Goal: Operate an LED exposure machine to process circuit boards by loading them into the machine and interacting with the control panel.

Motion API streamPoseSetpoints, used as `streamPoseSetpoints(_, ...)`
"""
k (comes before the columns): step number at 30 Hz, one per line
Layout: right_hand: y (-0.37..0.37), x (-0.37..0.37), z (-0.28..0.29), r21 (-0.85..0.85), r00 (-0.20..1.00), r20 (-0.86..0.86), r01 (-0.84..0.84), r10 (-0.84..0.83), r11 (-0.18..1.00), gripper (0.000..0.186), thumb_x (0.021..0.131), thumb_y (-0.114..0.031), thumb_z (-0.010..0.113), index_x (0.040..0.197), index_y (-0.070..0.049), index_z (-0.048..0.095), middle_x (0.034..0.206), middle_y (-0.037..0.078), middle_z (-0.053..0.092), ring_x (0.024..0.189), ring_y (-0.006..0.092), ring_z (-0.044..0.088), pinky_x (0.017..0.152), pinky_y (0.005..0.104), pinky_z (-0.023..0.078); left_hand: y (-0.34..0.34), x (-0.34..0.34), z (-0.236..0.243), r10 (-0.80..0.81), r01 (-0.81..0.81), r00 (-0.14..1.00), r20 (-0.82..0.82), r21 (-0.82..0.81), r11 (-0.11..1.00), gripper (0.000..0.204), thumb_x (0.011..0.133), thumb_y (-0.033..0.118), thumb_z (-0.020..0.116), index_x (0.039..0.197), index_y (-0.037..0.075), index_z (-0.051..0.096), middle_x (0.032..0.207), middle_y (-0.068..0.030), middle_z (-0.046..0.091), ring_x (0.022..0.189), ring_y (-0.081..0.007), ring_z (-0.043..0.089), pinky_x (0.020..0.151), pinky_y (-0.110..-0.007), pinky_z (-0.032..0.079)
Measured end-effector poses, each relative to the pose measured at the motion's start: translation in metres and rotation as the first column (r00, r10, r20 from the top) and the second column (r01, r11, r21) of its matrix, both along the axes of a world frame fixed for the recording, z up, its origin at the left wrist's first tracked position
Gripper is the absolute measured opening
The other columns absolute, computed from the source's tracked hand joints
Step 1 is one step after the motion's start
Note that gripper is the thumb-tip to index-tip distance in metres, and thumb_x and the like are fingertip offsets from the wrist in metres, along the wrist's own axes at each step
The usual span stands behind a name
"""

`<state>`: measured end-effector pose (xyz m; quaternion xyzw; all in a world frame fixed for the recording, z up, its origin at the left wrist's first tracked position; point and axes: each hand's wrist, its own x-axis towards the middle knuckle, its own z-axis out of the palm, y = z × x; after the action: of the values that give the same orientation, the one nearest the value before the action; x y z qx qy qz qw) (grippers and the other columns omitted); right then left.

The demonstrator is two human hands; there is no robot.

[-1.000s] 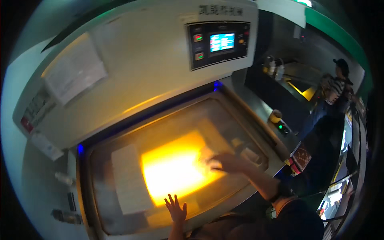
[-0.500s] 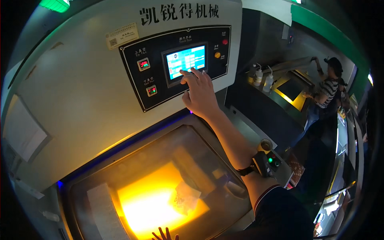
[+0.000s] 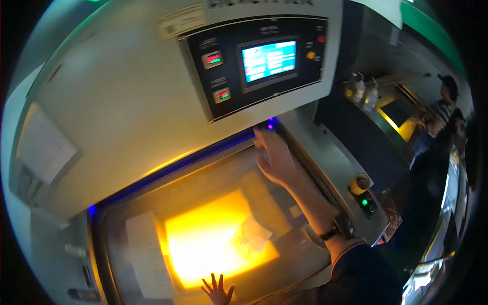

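Note:
My right hand point(image 3: 278, 158), slightly blurred, reaches to the far right corner of the framed, translucent sheet point(image 3: 203, 183) of a large machine. Its thumb stands apart from the fingers, and I see nothing held in it; whether the fingertips touch the frame's edge I cannot tell. At the bottom edge of the view my left hand point(image 3: 218, 293) lies with fingers spread, just below the glowing yellow area point(image 3: 203, 244). Through the sheet a pale, irregular piece point(image 3: 254, 235) shows at the glow's right side. A long pale strip point(image 3: 147, 254) shows to its left.
Above the sheet stands a control panel point(image 3: 229, 107) with a lit screen point(image 3: 269, 61). Beside my right forearm are a small round container point(image 3: 360, 184) and a button box point(image 3: 365, 203). A person point(image 3: 442, 109) works at another bench with bottles point(image 3: 371, 96) at the right.
My right hand has come down from the screen to the frame's far corner. More of my left hand shows at the bottom. The whole view has shifted.

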<state>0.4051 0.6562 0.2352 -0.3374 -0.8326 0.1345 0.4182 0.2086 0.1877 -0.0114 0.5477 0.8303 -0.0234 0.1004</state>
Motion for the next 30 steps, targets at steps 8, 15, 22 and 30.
streamPoseSetpoints(8, -0.36, 0.102, -0.293, -0.702, 0.685, 0.536, 0.037, 0.493, 0.711, 0.083, 0.08, -0.047, 0.07, 0.149, -0.019, 0.033, 0.16, 0.014, 0.017, 0.145, 0.0434, 0.014, 0.111, 0.0694, 0.01, -0.137, -0.041, -0.015, 0.359, -0.459, 0.872, 0.332, 0.304, 0.835, 0.066, 0.097, 0.048, 0.046, 0.151, 0.012, 0.03, 0.16, -0.0145, 0.016, 0.148, -0.0396, 0.009, 0.115, -0.063, 0.007)
streamPoseSetpoints(15, -0.414, 0.141, -0.249, -0.501, 0.744, 0.569, -0.024, 0.35, 0.865, 0.067, 0.087, -0.04, 0.065, 0.144, -0.011, 0.042, 0.155, 0.019, 0.026, 0.144, 0.043, 0.019, 0.117, 0.0564, 0.015, -0.419, -0.078, -0.105, 0.754, -0.994, -0.021, 0.656, -0.095, 0.054, 0.065, 0.093, 0.038, 0.057, 0.142, -0.001, 0.039, 0.152, -0.0223, 0.031, 0.139, -0.0412, 0.031, 0.11, -0.05, 0.032)
streamPoseSetpoints(22, -0.449, 0.166, -0.215, -0.589, 0.918, 0.283, 0.395, -0.278, 0.705, 0.067, 0.09, -0.041, 0.063, 0.144, -0.008, 0.04, 0.153, 0.02, 0.028, 0.143, 0.0384, 0.025, 0.114, 0.055, 0.022, -0.34, -0.108, -0.099, 0.571, -0.501, 0.807, 0.152, -0.338, 0.797, 0.085, 0.083, 0.046, 0.069, 0.145, 0.002, 0.034, 0.15, -0.0198, 0.035, 0.137, -0.0382, 0.035, 0.11, -0.051, 0.033)
streamPoseSetpoints(30, -0.684, 0.124, -0.248, -0.627, 0.793, 0.607, 0.444, 0.044, 0.64, 0.077, 0.081, -0.031, 0.075, 0.145, -0.006, 0.039, 0.151, 0.022, 0.034, 0.143, 0.0352, 0.027, 0.116, 0.045, 0.025, -0.331, -0.2, -0.185, 0.086, -0.027, 0.978, 0.192, -0.292, 0.956, 0.077, 0.084, 0.039, 0.067, 0.147, 0.009, 0.035, 0.148, -0.0185, 0.039, 0.138, -0.0382, 0.033, 0.113, -0.054, 0.026)
